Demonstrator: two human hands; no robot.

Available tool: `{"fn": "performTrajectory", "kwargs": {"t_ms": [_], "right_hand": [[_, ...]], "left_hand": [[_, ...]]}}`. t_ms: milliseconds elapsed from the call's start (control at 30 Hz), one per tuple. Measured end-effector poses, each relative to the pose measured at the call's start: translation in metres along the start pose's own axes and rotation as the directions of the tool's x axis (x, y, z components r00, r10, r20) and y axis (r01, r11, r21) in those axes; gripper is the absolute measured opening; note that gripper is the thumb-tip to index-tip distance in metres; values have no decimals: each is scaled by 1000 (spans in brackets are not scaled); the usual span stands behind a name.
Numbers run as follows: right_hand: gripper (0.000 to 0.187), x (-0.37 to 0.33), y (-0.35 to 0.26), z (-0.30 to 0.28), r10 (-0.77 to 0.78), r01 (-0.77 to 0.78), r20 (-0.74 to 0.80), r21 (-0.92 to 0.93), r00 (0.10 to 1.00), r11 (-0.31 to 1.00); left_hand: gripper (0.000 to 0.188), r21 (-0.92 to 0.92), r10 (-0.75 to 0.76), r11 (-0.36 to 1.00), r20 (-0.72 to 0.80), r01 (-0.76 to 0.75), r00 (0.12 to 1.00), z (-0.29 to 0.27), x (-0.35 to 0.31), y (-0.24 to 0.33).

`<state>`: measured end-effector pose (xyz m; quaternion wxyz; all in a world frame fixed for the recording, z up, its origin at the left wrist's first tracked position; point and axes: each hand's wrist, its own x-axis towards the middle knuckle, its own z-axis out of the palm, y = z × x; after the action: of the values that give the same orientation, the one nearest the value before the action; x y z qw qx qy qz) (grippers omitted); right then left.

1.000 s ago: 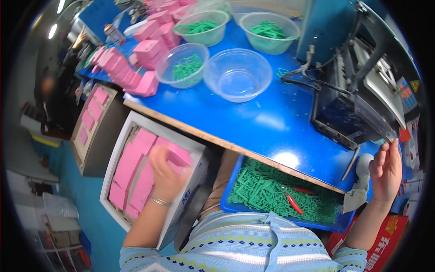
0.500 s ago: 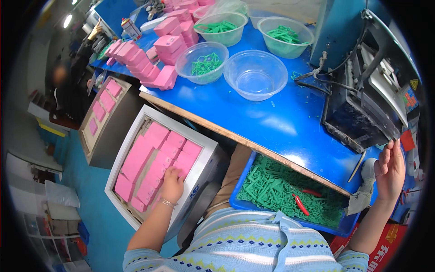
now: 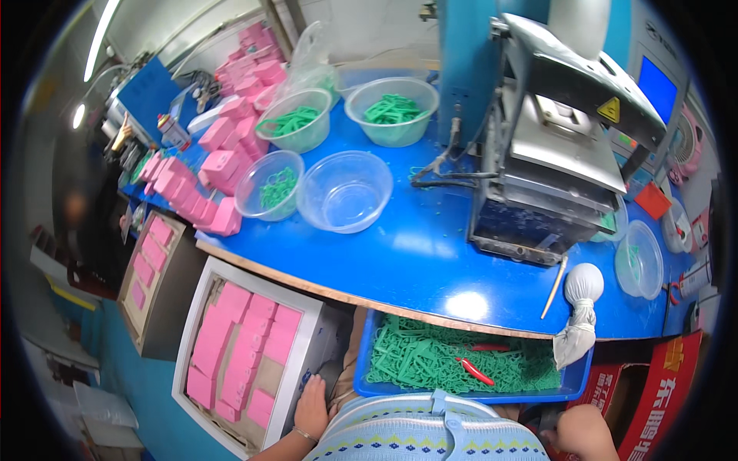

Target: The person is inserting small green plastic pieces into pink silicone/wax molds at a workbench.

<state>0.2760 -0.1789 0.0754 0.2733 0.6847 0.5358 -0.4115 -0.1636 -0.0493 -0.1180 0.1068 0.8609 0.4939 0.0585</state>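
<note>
My left hand [image 3: 311, 409] rests beside the white-rimmed box [image 3: 298, 369], next to my leg, with its fingers stretched out and nothing visible in them. Rows of pink blocks [image 3: 244, 349] lie inside that box. Low at the right, my right hand [image 3: 583, 432] is curled closed next to the red carton [image 3: 665, 392]; its fingertips are mostly hidden by a dark shape, so what it grips cannot be made out. Between the hands, under the table edge, a blue bin [image 3: 576, 376] holds loose green plastic pieces [image 3: 415, 357] and red-handled tool parts [image 3: 477, 372].
On the blue table [image 3: 415, 261] stand a black-and-silver press machine [image 3: 553, 169], a clear tub [image 3: 344, 192], and tubs of green pieces [image 3: 392, 111]. A tied white cloth pouch [image 3: 583, 296] and a thin stick [image 3: 553, 288] lie near the edge. Pink blocks [image 3: 184, 188] are stacked left.
The view has swung right, toward the machine. My left hand has come off the pink blocks to the box's side. My right hand has dropped from the machine to beside the red carton.
</note>
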Motion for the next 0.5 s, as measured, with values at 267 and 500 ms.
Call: {"fn": "performTrajectory", "kwargs": {"t_ms": [267, 500], "right_hand": [[90, 35, 20, 133, 566, -379, -89, 656, 820, 653], [50, 74, 16, 122, 707, -278, -166, 839, 688, 467]], "left_hand": [[73, -196, -501, 813, 244, 548, 830, 0, 20, 4], [66, -93, -610, 759, 246, 644, 754, 2, 61, 21]]}}
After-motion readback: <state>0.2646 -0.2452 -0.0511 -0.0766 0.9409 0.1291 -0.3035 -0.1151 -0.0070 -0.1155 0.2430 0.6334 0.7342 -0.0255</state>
